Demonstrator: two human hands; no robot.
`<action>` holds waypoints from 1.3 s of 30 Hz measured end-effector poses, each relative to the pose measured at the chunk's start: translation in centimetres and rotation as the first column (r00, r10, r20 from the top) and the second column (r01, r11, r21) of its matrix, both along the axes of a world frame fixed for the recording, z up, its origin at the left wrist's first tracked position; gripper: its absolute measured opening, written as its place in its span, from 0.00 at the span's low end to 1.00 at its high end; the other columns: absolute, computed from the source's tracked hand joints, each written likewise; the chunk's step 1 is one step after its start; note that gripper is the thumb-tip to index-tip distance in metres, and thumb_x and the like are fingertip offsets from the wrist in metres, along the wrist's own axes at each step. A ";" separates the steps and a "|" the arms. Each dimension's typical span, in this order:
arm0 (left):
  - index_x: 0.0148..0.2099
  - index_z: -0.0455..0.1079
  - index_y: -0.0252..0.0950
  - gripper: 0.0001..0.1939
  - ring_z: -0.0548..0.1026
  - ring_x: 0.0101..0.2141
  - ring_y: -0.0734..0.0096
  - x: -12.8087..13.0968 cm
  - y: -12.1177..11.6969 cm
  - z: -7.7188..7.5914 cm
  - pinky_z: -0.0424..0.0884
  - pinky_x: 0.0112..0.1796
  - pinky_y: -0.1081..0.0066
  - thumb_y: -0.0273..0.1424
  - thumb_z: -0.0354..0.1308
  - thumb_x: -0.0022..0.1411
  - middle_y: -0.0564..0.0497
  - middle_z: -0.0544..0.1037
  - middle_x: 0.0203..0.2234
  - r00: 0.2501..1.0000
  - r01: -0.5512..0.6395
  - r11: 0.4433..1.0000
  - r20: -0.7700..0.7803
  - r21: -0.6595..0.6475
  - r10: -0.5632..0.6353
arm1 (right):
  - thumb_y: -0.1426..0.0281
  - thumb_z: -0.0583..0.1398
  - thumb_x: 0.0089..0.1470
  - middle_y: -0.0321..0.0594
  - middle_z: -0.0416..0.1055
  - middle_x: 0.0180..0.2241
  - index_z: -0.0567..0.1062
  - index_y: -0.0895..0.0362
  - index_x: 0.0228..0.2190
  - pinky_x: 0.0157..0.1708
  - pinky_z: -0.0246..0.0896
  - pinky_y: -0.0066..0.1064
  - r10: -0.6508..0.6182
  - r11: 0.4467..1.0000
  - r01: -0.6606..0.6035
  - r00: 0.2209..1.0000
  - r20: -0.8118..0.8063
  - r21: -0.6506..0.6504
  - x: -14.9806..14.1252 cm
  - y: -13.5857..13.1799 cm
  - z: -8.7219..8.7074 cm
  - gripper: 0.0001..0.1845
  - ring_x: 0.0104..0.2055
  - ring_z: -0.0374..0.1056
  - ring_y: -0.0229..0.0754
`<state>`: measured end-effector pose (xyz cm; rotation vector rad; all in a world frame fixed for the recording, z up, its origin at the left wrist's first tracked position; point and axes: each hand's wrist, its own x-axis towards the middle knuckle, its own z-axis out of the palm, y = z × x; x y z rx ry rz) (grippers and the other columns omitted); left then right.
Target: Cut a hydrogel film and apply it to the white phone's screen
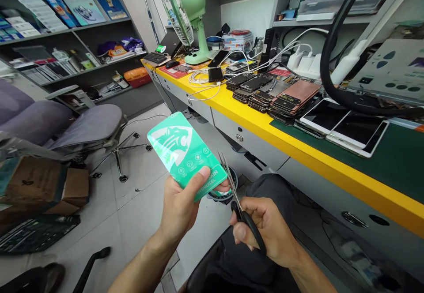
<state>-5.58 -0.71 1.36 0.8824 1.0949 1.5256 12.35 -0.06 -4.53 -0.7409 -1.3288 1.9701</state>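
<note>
My left hand (180, 207) is closed on the lower end of a green screen-protector sheet (180, 149) printed with a white animal head, held up over my lap. My right hand (265, 229) grips black-handled scissors (236, 196). Their blades are parted and point up at the sheet's lower right edge, touching or nearly touching it.
A yellow-edged workbench (298, 145) runs along the right with stacks of phones (265, 94), tablets (344, 123), cables and a green fan (195, 19). A grey office chair (89, 127) and cardboard boxes (43, 185) stand on the tiled floor at left. Shelves (66, 32) line the back wall.
</note>
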 end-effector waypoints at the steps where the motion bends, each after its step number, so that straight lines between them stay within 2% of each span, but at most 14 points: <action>1: 0.33 0.81 0.31 0.09 0.84 0.29 0.59 0.1 0.0 0.0 0.83 0.36 0.62 0.32 0.66 0.63 0.44 0.84 0.27 1.000 -0.011 1.000 -0.005 -0.004 0.011 | 0.56 0.74 0.48 0.34 0.69 0.21 0.75 0.60 0.26 0.18 0.50 0.23 0.002 1.000 -0.002 1.000 -0.001 -0.002 0.0 0.0 0.1 0.22 0.18 0.57 0.29; 5: 0.32 0.81 0.30 0.10 0.83 0.29 0.57 0.5 -0.1 0.2 0.82 0.34 0.62 0.32 0.66 0.63 0.44 0.84 0.26 0.998 -0.060 0.998 -0.025 -0.020 0.059 | 0.57 0.74 0.48 0.34 0.69 0.20 0.74 0.60 0.25 0.17 0.49 0.23 0.002 1.000 -0.002 1.000 0.007 -0.005 0.1 0.0 0.3 0.22 0.17 0.56 0.28; 12: 0.33 0.82 0.31 0.10 0.84 0.30 0.59 0.3 -0.1 0.3 0.82 0.37 0.62 0.32 0.65 0.65 0.45 0.84 0.27 0.999 -0.005 1.000 -0.038 -0.031 0.004 | 0.58 0.75 0.47 0.34 0.70 0.20 0.74 0.60 0.25 0.16 0.49 0.22 0.002 1.000 -0.003 1.000 -0.024 -0.022 0.2 0.0 0.2 0.21 0.17 0.57 0.28; 19: 0.31 0.82 0.31 0.12 0.84 0.31 0.59 0.6 -0.3 0.2 0.82 0.38 0.63 0.32 0.65 0.65 0.44 0.85 0.28 0.998 -0.028 0.999 -0.053 -0.022 0.027 | 0.59 0.75 0.47 0.34 0.70 0.19 0.75 0.60 0.25 0.17 0.51 0.22 -0.001 1.000 0.000 0.999 -0.051 -0.024 0.3 0.0 0.0 0.20 0.17 0.57 0.29; 25: 0.31 0.82 0.31 0.12 0.83 0.30 0.63 0.7 -0.5 0.2 0.81 0.37 0.68 0.32 0.65 0.65 0.45 0.84 0.26 0.997 -0.051 0.999 -0.065 -0.014 0.050 | 0.59 0.76 0.46 0.35 0.71 0.19 0.74 0.60 0.24 0.16 0.51 0.22 0.001 1.000 -0.003 0.999 -0.050 -0.026 0.1 -0.1 -0.1 0.21 0.17 0.58 0.29; 39: 0.32 0.82 0.32 0.11 0.84 0.30 0.60 0.6 -0.8 0.4 0.83 0.37 0.65 0.34 0.67 0.63 0.45 0.84 0.26 0.994 -0.071 0.995 -0.083 -0.067 0.065 | 0.57 0.77 0.42 0.35 0.70 0.18 0.74 0.59 0.23 0.16 0.50 0.23 -0.005 0.997 0.005 1.000 0.001 -0.071 0.0 -0.3 0.6 0.23 0.16 0.57 0.30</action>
